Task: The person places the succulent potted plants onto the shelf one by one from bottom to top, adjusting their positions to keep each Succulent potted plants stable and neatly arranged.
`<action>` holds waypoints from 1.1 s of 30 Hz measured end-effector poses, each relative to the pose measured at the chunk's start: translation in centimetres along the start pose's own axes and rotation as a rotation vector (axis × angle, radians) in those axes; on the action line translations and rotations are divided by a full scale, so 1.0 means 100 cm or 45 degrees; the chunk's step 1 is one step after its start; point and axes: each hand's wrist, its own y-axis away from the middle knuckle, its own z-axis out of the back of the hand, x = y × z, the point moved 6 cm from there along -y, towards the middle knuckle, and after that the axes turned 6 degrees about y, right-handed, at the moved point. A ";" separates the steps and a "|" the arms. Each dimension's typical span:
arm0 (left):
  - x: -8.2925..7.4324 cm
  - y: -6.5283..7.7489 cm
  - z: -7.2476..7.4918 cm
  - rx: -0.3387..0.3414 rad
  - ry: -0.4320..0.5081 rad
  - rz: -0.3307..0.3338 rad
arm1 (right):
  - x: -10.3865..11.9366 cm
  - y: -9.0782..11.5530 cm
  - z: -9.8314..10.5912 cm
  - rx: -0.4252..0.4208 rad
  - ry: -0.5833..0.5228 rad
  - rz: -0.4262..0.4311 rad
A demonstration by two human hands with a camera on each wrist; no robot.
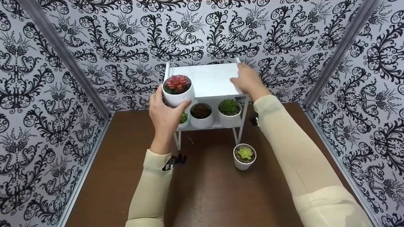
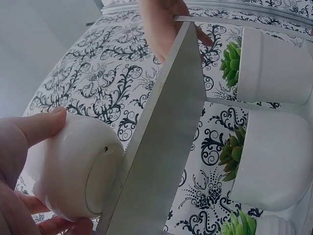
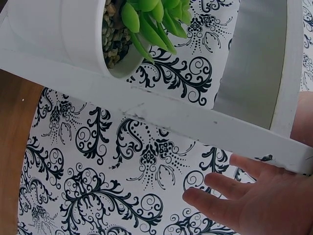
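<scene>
My left hand (image 1: 165,112) grips a white pot (image 1: 179,98) holding a red succulent (image 1: 177,82), thumb at the front and fingers round the left side. The pot is at the left front of the white two-tier rack's top shelf (image 1: 208,78); in the left wrist view its base (image 2: 105,178) lies close to the shelf edge, and I cannot tell whether they touch. At the rack's right end, my right hand (image 1: 249,78) holds the top's side, thumb above the shelf. Its fingers (image 3: 220,205) extend outside the frame in the right wrist view.
On the lower tier stand a dark reddish succulent pot (image 1: 201,116), a green succulent pot (image 1: 229,113) and a small green plant (image 1: 183,118), partly hidden by my left hand. A yellow-green succulent pot (image 1: 244,156) stands on the brown table (image 1: 202,195) before the rack. Patterned walls (image 1: 126,28) surround it.
</scene>
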 end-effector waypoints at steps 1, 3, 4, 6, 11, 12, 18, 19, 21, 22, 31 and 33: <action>0.000 0.000 0.000 -0.002 0.000 -0.001 | 0.000 0.000 0.000 -0.002 0.004 0.002; 0.000 0.000 0.000 -0.004 0.000 -0.003 | 0.000 0.000 0.000 -0.003 0.011 0.004; -0.001 -0.001 0.000 -0.004 0.001 -0.004 | 0.000 0.000 0.000 -0.002 0.011 0.002; -0.001 -0.001 0.000 -0.003 0.000 -0.006 | 0.000 0.000 0.000 0.003 0.009 -0.001; 0.000 0.000 -0.001 -0.003 0.000 -0.012 | 0.000 0.000 0.000 0.011 -0.005 -0.008; 0.000 0.000 -0.001 -0.002 0.000 -0.014 | 0.000 0.000 0.000 0.011 0.000 -0.008; -0.001 0.001 -0.001 -0.003 -0.013 -0.031 | 0.001 -0.001 0.000 -0.012 0.040 0.001; -0.001 0.001 -0.001 -0.003 -0.017 -0.031 | 0.001 -0.001 0.000 -0.014 0.040 0.002; -0.001 0.001 -0.001 -0.001 -0.020 -0.030 | 0.001 -0.001 0.000 -0.014 0.040 0.001; -0.002 0.000 -0.001 0.000 -0.024 -0.028 | 0.001 -0.001 0.000 -0.013 0.036 -0.001; -0.003 -0.001 0.000 0.004 -0.054 -0.015 | 0.001 0.000 0.000 -0.001 0.019 -0.004; -0.003 -0.001 0.001 0.005 -0.056 -0.014 | 0.001 0.000 0.000 -0.001 0.013 -0.006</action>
